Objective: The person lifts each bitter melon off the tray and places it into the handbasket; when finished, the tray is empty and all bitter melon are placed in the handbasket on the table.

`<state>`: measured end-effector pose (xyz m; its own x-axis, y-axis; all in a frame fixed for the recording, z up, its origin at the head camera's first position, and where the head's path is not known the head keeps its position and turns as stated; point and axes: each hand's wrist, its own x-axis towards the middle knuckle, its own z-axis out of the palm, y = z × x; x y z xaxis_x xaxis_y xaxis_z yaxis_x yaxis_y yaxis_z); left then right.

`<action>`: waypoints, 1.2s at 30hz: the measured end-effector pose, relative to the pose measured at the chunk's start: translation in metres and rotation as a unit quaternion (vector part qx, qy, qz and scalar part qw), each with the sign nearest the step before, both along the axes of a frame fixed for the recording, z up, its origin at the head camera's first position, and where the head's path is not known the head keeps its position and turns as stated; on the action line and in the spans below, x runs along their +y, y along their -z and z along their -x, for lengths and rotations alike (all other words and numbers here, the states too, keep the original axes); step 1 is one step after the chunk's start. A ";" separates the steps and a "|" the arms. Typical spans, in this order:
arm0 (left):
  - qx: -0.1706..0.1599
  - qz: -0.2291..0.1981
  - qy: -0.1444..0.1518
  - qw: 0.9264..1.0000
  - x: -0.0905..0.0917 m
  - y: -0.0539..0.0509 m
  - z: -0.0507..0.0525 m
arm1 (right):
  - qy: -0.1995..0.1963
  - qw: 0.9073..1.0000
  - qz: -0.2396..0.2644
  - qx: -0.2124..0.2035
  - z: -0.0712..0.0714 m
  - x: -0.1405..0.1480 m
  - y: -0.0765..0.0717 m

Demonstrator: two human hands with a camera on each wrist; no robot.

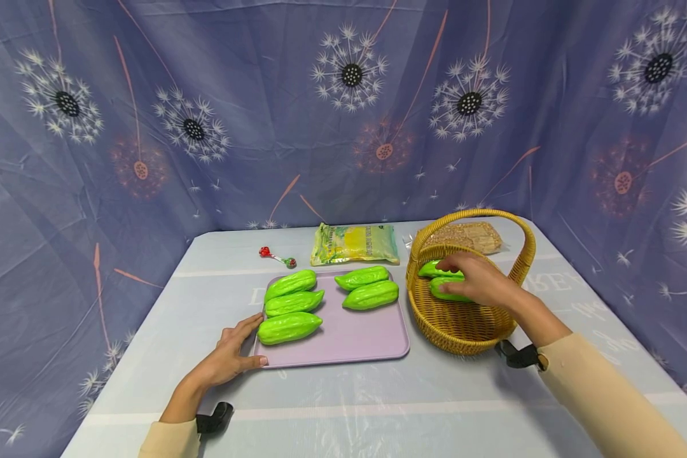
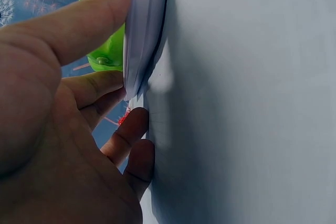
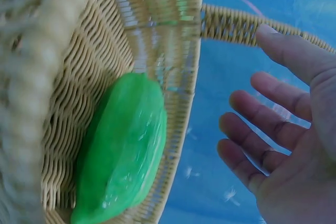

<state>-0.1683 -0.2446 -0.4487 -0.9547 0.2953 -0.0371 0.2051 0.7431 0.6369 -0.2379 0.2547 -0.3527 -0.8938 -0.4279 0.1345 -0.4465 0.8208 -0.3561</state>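
Note:
A lilac tray [image 1: 349, 346] carries bright green ridged gourds: three along its left side [image 1: 289, 328] and two toward its back right [image 1: 370, 295]. My left hand [image 1: 231, 350] touches the tray's left rim, thumb at the near corner; in the left wrist view the thumb and two fingers meet the tray edge [image 2: 139, 35]. Over the wicker basket [image 1: 460, 346] is my right hand [image 1: 475, 280], above two gourds [image 1: 450, 289] that it partly hides. In the right wrist view that hand [image 3: 294, 124] is spread and apart from the gourd [image 3: 126, 145] inside the basket.
The basket's tall arched handle [image 1: 527, 248] stands up around the right hand. Behind the tray lie a yellow-green packet [image 1: 355, 243] and two wrapped lollipops [image 1: 277, 257]. A clear bag of brown grains [image 1: 472, 237] lies behind the basket. Patterned cloth [image 1: 286, 127] hangs at the back.

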 end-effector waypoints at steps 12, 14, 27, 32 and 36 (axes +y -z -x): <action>0.000 -0.002 0.001 1.000 -0.001 0.001 0.000 | -0.012 0.998 0.043 0.039 -0.021 -0.027 -0.002; 0.001 0.000 0.000 1.000 -0.001 0.001 0.000 | -0.013 0.998 0.051 0.046 -0.025 -0.032 0.000; 0.001 0.005 -0.002 1.000 -0.002 0.002 0.000 | -0.028 0.990 0.102 0.096 -0.040 -0.063 0.011; 0.003 0.006 -0.004 1.000 -0.002 0.002 0.000 | -0.033 0.987 0.112 0.109 -0.043 -0.076 0.018; 0.001 0.006 -0.003 1.000 -0.002 0.002 0.000 | -0.049 0.984 0.123 0.120 -0.044 -0.087 0.026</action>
<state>-0.1682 -0.2466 -0.4503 -0.9566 0.2890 -0.0380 0.2022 0.7517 0.6278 -0.1943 0.1677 -0.3784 -0.7795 -0.4377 0.4481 -0.6148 0.6716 -0.4135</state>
